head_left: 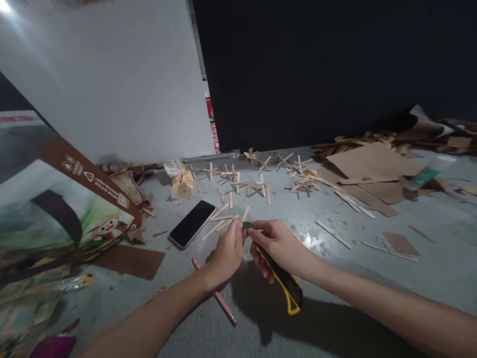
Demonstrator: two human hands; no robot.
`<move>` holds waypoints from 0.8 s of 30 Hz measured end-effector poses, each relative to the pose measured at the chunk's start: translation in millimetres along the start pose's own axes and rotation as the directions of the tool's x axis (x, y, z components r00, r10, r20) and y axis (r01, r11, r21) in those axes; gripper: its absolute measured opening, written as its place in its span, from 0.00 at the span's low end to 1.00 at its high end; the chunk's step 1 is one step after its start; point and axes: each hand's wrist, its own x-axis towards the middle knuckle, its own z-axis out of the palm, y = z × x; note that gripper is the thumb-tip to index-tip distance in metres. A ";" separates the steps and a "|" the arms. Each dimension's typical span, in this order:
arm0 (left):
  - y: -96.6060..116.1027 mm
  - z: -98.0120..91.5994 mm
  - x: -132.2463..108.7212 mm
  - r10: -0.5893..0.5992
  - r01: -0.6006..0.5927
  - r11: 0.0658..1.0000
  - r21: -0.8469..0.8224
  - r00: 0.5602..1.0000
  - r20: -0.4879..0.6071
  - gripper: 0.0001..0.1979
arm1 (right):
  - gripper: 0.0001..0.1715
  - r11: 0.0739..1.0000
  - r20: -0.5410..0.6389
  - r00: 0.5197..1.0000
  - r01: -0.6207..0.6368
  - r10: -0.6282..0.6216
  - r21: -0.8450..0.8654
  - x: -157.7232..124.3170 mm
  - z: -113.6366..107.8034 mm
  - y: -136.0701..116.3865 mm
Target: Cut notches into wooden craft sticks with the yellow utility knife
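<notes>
My right hand [278,243] is closed around a yellow and black utility knife [281,278], its front end up by my left fingertips. My left hand [228,248] pinches a short wooden stick [245,215] that points up and away; the fingertips of both hands nearly meet, and the blade's contact with the wood is too small to tell. Several loose wooden sticks [219,218] lie just beyond my left hand. Under my left wrist a pink pencil [225,307] rests on the grey table.
A black phone [192,223] lies left of the sticks. Crossed stick pieces [264,185] stand farther back. Cardboard sheets [372,164] and a green-white tube [428,174] are at right. A large printed bag [74,199] stands at left, near a cardboard piece [130,262].
</notes>
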 end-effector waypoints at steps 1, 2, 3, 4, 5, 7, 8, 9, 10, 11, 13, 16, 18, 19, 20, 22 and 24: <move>-0.4 -0.1 -0.3 0.001 -0.001 1.000 0.001 1.000 0.004 0.20 | 0.14 1.000 0.003 1.000 -0.002 0.002 0.003 -0.3 0.1 -0.4; -0.5 -0.4 -0.5 0.001 -0.001 1.000 0.001 1.000 0.009 0.19 | 0.13 1.000 0.007 1.000 -0.004 0.004 0.009 -0.6 0.3 -1.0; -0.3 -0.7 -0.6 0.000 0.000 1.000 0.003 1.000 0.013 0.19 | 0.13 1.000 0.010 1.000 -0.005 0.005 0.017 -1.0 0.6 -1.6; 0.0 -1.1 -0.6 0.000 0.000 1.000 0.007 1.000 0.017 0.18 | 0.12 1.000 0.013 1.000 -0.010 0.009 0.026 -1.3 1.0 -2.2; 0.5 -1.5 -0.5 0.002 -0.002 1.000 0.012 1.000 0.024 0.17 | 0.11 0.999 0.014 1.000 -0.017 0.016 0.038 -1.6 1.3 -2.7; 1.3 -2.3 -0.3 0.006 -0.006 1.000 0.023 0.999 0.041 0.15 | 0.10 0.997 0.017 0.999 -0.033 0.032 0.068 -2.0 2.1 -3.4; 1.5 -2.6 -0.3 0.007 -0.008 1.000 0.028 0.999 0.048 0.14 | 0.10 0.996 0.019 0.999 -0.039 0.038 0.086 -2.1 2.6 -3.3; 1.4 -2.8 -0.4 0.008 -0.009 0.999 0.033 0.998 0.055 0.13 | 0.10 0.994 0.021 0.999 -0.042 0.041 0.105 -2.0 3.2 -3.0; 1.1 -2.8 -0.6 0.005 -0.007 0.999 0.035 0.998 0.059 0.11 | 0.10 0.991 0.021 0.999 -0.040 0.038 0.127 -1.8 3.9 -2.3; 0.4 -2.8 -1.0 0.000 -0.002 0.999 0.033 0.998 0.060 0.10 | 0.10 0.988 0.021 0.999 -0.033 0.030 0.149 -1.6 4.8 -1.5; -1.7 -2.6 -2.3 -0.015 0.014 1.000 0.024 0.998 0.058 0.10 | 0.09 0.981 0.018 1.000 -0.015 0.012 0.195 -1.2 6.9 0.7; -5.2 -1.8 -4.3 -0.035 0.034 0.999 0.012 0.998 0.057 0.09 | 0.12 0.971 0.011 1.000 0.009 -0.012 0.240 -1.3 9.9 3.6; -6.2 -1.2 -5.0 -0.033 0.032 0.999 0.004 0.998 0.049 0.10 | 0.13 0.969 0.018 1.000 0.017 -0.022 0.245 -1.9 10.8 4.4; -5.9 -0.9 -5.0 -0.028 0.028 1.000 -0.006 0.999 0.043 0.10 | 0.14 0.970 0.025 0.999 0.019 -0.026 0.242 -2.1 10.8 4.4; -5.1 -0.7 -4.9 -0.023 0.024 0.999 -0.021 0.999 0.038 0.11 | 0.14 0.971 0.032 0.999 0.022 -0.030 0.238 -2.2 10.6 4.3; -2.5 -0.4 -4.2 -0.020 0.022 0.998 -0.053 0.999 0.035 0.13 | 0.14 0.972 0.040 0.999 0.025 -0.035 0.232 -2.0 9.7 4.0; 0.2 -0.6 -3.2 -0.030 0.031 0.997 -0.064 0.999 0.031 0.14 | 0.15 0.973 0.041 0.998 0.037 -0.047 0.226 -1.3 8.6 4.2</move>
